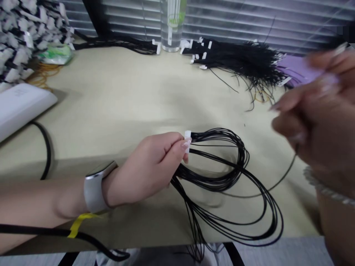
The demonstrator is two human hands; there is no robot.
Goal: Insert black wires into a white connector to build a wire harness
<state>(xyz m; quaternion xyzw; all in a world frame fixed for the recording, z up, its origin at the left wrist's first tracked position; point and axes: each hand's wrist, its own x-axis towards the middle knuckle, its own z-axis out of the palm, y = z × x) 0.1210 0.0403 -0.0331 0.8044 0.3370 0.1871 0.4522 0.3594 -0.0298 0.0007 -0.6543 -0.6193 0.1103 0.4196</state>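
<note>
- Black wire harness lay in loose loops on the beige surface, near its front edge, and some loops hung over that edge.
- Its white connector was pinched between the thumb and the fingers of the left hand; this hand was closed on it, and the wires ran out to the right.
- The left wrist carried a grey smartwatch.
- The right hand was raised above the surface at the right side, and it was blurred. I could not tell how far it was open or whether it held something.
- At the far side lay a pile of black wire harnesses, beside a clear plastic bottle.
- A white device lay at the left edge of the surface.
</note>
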